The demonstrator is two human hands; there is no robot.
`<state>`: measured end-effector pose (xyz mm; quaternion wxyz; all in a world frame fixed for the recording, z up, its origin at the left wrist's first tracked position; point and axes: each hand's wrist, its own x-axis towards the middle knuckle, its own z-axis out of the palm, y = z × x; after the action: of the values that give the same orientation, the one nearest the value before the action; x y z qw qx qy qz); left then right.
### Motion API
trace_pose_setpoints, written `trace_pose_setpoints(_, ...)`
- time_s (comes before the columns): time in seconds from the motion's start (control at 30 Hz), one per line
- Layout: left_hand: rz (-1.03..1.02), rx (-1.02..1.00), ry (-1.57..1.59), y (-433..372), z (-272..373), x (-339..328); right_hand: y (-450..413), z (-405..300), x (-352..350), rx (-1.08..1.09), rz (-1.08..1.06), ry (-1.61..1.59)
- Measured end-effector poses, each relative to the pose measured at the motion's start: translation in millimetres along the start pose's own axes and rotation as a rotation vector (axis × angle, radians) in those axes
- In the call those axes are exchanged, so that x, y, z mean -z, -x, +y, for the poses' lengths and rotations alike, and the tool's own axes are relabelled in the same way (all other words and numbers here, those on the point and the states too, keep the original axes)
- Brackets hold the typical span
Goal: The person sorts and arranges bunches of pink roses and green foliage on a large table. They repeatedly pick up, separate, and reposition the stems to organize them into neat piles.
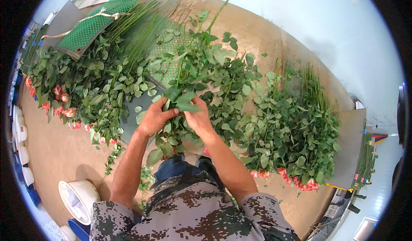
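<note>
My left hand [156, 116] is closed around a leafy rose stem [180, 69], its thumb pointing right. Close beside it, my right hand [198, 116] grips rose leaves [185, 101] on the same stem; they are blurred and hide its fingertips. The stem's cut end points away from me, and its flower end hangs toward my body, mostly hidden. Beyond and to the right of my hands, loose leafy rose stems [225, 86] lie on the worktable [257, 38]. A dark flat panel [133, 107] shows left of my left wrist.
Leafy roses [87, 67] with pink-red blooms lie at left, partly under green mesh [87, 32]. Another rose pile [289, 125] lies at right beside a grey board [349, 144]. On the floor at lower left stands a white bucket [80, 199]; several white containers [21, 133] line the left edge.
</note>
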<state>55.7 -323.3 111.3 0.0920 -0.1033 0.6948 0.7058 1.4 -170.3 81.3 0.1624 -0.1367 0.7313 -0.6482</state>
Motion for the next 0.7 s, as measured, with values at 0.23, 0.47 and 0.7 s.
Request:
trace_pose_setpoints(0.23, 0.045, 0.072, 0.144, 1.0, -0.4, -0.3, -13.4, 7.7, -3.8, -0.199, 0.060, -0.479)
trace_pose_setpoints(0.47, 0.334, 0.102, 0.279, -9.0, -25.5, 31.9, -3.2, 0.4, 25.4, -0.117, 0.245, -0.674)
trace_pose_setpoints(0.7, 0.463, 0.074, 0.429, 14.9, -26.7, 61.8, 22.1, 38.8, 164.8, -0.160, 0.457, -0.420)
